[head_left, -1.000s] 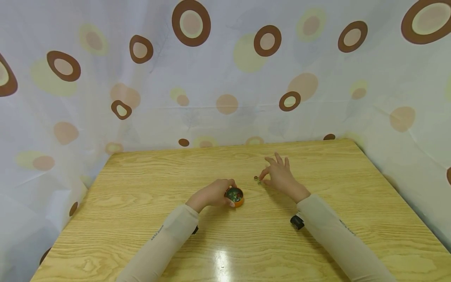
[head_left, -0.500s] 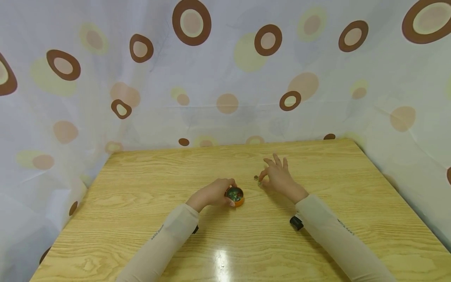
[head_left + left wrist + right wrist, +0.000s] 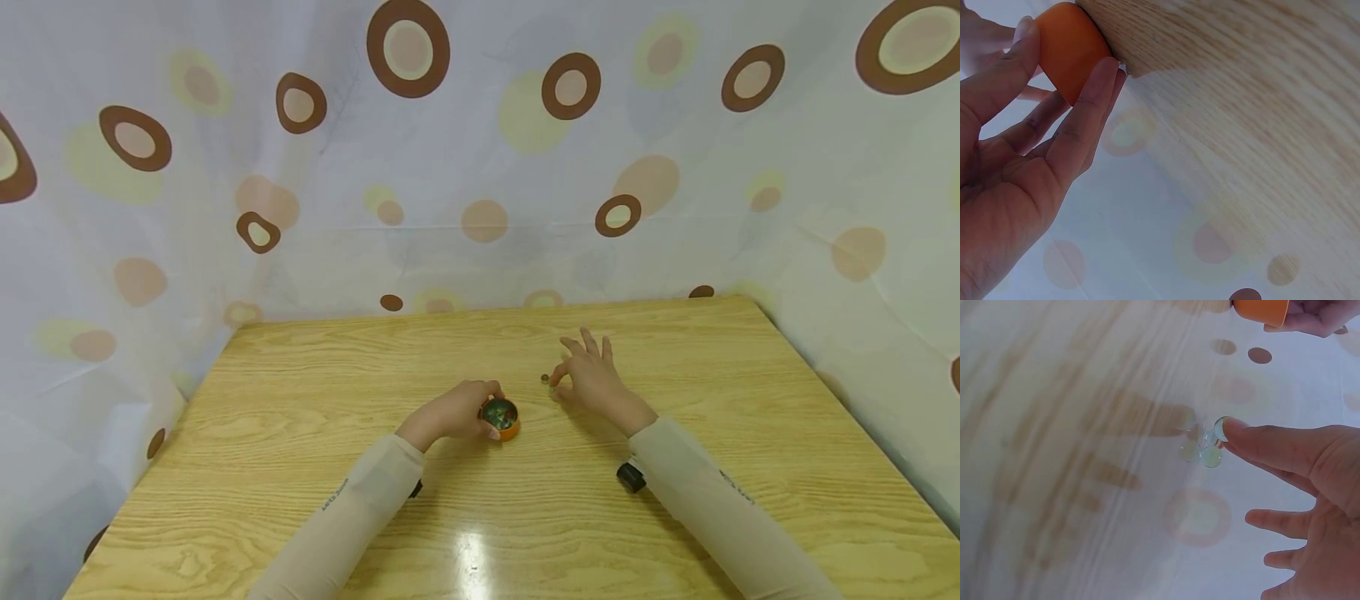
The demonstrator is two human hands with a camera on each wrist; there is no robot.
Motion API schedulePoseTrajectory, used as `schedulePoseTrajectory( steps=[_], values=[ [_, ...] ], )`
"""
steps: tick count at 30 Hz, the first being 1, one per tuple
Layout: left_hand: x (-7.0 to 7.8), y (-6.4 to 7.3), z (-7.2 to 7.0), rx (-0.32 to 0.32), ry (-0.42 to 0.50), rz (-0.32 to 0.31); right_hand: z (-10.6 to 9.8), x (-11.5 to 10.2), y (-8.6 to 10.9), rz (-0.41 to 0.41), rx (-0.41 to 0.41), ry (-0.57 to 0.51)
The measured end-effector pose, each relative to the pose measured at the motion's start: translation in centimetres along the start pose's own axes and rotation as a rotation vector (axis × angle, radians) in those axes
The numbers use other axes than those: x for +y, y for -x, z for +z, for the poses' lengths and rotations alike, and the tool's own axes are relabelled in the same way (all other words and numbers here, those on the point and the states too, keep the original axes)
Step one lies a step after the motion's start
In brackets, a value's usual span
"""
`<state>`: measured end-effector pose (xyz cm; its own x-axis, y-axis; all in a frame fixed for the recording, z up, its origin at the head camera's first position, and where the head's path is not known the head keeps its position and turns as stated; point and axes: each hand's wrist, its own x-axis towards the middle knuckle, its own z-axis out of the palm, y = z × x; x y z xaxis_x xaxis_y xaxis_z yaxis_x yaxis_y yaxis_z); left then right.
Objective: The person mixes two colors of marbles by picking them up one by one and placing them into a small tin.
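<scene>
My left hand (image 3: 453, 410) grips a small round orange bowl (image 3: 510, 432), thumb on the near side and fingers on the far side. Its inside looks dark green, with several small shiny things that look like glass marbles in it. In the left wrist view the bowl's smooth orange wall (image 3: 1072, 50) sits between thumb and fingers. My right hand (image 3: 597, 383) pinches a clear glass marble (image 3: 1219, 429) between thumb and forefinger, close to the tabletop, its other fingers spread. A second marble (image 3: 1211, 456) lies on the table beside those fingertips.
The wood-grain tabletop (image 3: 337, 525) is glossy and mirrors the hand and marbles. A white curtain (image 3: 480, 167) with brown and yellow dots stands behind and at both sides. A black wrist device (image 3: 632, 477) hangs beneath the right forearm.
My right hand has shifted slightly left and down, and its thumb and forefinger have closed on a marble. The left hand and bowl have stayed in place.
</scene>
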<state>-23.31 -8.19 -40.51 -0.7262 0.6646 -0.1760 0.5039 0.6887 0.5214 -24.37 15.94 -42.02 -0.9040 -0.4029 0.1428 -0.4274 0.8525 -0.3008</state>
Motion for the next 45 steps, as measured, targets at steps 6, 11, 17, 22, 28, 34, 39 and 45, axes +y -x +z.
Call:
schedulePoseTrajectory(
  steps=[6, 11, 17, 22, 28, 34, 39, 45],
  values=[
    [0.0, 0.1, 0.0, -0.003, 0.0, -0.005, -0.3, -0.7, 0.3, -0.014, 0.012, -0.009],
    [0.0, 0.1, 0.0, -0.007, 0.005, -0.004, -0.3, -1.5, 0.4, -0.035, 0.03, -0.035],
    [0.1, 0.2, 0.0, -0.009, 0.004, -0.001, -0.7, -3.1, 0.6, -0.075, 0.056, -0.069],
    [0.1, 0.2, 0.0, -0.007, -0.004, 0.002, -1.0, -4.2, 0.8, -0.108, 0.074, -0.087],
    [0.0, 0.2, 0.0, -0.008, -0.004, 0.001, -0.9, -5.1, 0.8, -0.125, 0.07, -0.081],
    [0.0, 0.2, 0.0, -0.01, -0.008, 0.002, -0.6, -5.6, 0.9, -0.144, 0.068, -0.076],
    [-0.1, 0.1, 0.0, -0.013, -0.015, 0.0, -0.2, -6.0, 0.9, -0.147, 0.051, -0.074],
    [0.0, 0.2, -0.1, -0.017, -0.014, 0.012, 0.3, -6.5, 0.9, -0.17, 0.031, -0.073]
  ],
)
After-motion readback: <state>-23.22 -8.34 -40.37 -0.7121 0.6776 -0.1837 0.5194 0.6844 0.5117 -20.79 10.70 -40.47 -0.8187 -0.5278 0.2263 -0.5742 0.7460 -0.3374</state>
